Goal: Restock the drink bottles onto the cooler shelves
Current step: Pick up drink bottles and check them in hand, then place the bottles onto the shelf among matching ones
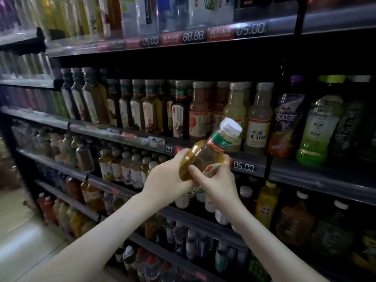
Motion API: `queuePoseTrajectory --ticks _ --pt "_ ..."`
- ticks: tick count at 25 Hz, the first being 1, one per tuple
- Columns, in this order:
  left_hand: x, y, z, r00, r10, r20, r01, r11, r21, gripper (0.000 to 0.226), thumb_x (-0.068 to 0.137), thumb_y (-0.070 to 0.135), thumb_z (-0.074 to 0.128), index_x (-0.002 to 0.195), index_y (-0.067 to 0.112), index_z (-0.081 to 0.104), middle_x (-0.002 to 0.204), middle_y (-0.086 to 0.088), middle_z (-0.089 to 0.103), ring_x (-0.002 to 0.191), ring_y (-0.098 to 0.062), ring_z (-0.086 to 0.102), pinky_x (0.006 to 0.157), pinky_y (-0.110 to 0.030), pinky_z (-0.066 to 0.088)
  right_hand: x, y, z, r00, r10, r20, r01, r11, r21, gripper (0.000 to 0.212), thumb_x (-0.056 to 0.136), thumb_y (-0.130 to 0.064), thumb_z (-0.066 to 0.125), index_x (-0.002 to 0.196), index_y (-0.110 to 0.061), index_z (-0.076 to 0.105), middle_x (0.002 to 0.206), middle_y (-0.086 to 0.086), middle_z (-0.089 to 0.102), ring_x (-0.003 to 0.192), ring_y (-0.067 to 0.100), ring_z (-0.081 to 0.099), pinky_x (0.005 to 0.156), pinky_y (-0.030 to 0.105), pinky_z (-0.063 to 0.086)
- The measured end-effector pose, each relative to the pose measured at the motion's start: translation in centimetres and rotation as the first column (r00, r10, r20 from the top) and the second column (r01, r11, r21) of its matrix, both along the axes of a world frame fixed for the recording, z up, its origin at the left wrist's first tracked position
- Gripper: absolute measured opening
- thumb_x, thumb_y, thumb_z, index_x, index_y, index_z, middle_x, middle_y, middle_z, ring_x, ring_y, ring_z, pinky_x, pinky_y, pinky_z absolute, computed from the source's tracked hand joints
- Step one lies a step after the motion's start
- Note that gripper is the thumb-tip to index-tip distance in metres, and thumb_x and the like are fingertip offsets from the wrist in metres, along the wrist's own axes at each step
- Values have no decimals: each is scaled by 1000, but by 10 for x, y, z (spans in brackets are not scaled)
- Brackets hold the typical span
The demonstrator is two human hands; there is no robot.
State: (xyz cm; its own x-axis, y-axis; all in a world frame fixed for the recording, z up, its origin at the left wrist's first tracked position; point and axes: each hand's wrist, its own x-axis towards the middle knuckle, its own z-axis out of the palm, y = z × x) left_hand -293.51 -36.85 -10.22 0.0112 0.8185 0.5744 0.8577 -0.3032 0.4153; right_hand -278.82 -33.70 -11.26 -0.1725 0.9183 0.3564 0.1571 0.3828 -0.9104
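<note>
A bottle of amber tea with a white cap and a green neck band is tilted up to the right in front of the cooler. My left hand grips its lower body from the left. My right hand holds it from the right, thumb across the label. The bottle's base is hidden in my palms. Its cap is level with the edge of the shelf that carries a row of brown tea bottles and pale juice bottles.
Shelves packed with bottles run above and below; a shelf rail with price tags crosses overhead. Big green and purple bottles stand at right. Light floor shows at lower left.
</note>
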Motion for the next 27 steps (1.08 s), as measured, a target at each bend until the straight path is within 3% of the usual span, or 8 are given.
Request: queuePoseTrajectory --ticks 4,7,11,17,20,22,24,27 --pt "-32 49 18 933 -358 -33 357 933 -39 69 84 45 64 143 37 28 121 16 58 109 0 55 90 -27 49 -12 30 8 986 -107 -126 118 990 81 60 75 -27 80 119 -30 40 100 -15 66 94 -7 62 76 12 48" --pt "-57 77 20 907 -392 -153 393 919 -26 74 86 54 56 147 37 18 138 15 46 125 0 41 99 -24 42 -34 40 11 972 -140 -187 165 979 122 59 76 -18 79 120 -29 41 104 -13 68 98 -1 64 81 17 51" --pt "-102 106 17 899 -383 -214 406 910 77 70 88 60 47 147 28 25 141 11 43 129 -2 38 99 -21 41 -74 56 15 949 -213 -232 250 957 147 59 74 -17 80 118 -28 43 104 -13 68 98 1 65 79 13 50" --pt "-155 122 -1 963 -244 -110 260 951 167 55 93 51 41 140 23 41 136 6 48 124 -6 43 98 -22 43 -116 64 22 906 -287 -312 348 923 163 69 72 -25 78 127 -25 37 113 -12 62 100 -8 60 78 4 44" --pt "-176 125 -5 998 -65 27 59 980 189 57 93 35 53 145 24 33 146 -6 35 136 -20 32 107 -31 33 -129 70 22 900 -293 -321 358 919 164 82 68 -35 77 135 -21 32 120 -8 60 107 -6 57 85 4 43" --pt "-194 133 9 981 72 181 -98 985 142 64 93 29 55 149 27 24 152 -13 23 140 -28 21 110 -40 27 -140 74 23 902 -311 -300 374 909 182 81 70 -29 78 134 -21 29 119 -13 55 104 -17 53 83 0 40" --pt "-212 147 19 972 153 177 -174 978 111 68 93 29 54 150 30 17 155 -15 14 143 -32 13 112 -47 25 -156 77 18 894 -319 -316 381 910 160 85 71 -26 78 138 -20 25 120 -18 50 103 -22 49 83 -2 38" --pt "-224 171 20 992 95 80 -108 978 177 72 92 31 55 151 31 13 155 -19 14 144 -33 9 115 -52 17 -179 88 20 861 -403 -309 460 877 138 87 68 -36 75 135 -29 21 126 -11 49 112 -9 51 95 7 39"
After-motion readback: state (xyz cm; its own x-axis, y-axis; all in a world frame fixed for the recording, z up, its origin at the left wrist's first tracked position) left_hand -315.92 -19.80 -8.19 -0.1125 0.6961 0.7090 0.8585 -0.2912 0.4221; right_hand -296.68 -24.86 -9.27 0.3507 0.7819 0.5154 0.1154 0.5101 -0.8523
